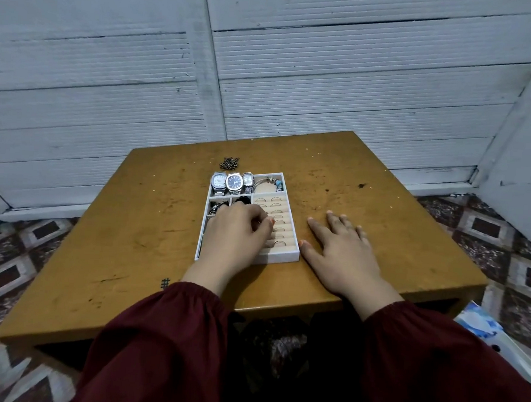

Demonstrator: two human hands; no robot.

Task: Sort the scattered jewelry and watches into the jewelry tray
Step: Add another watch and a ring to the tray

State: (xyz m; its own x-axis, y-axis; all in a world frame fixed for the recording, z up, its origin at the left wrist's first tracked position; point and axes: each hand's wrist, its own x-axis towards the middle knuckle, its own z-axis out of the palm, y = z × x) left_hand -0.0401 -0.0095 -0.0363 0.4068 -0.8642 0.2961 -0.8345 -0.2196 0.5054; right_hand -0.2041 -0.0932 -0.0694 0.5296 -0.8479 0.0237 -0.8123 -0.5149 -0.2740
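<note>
While the right hand [342, 249] lies flat on the desk [132, 223], fingers spread, just right of a white tray [273, 258], the left hand [237, 230] curls over the tray; whether its fingers pinch anything is hidden. Rings [273, 205] sit in beige rolls, some covered. Dark jewelry [219, 205] is half hidden beside them. Farther back are three watches [235, 182] and one bracelet [266, 185]. Beyond the tray, one chain [229, 163] lies on the desk.
</note>
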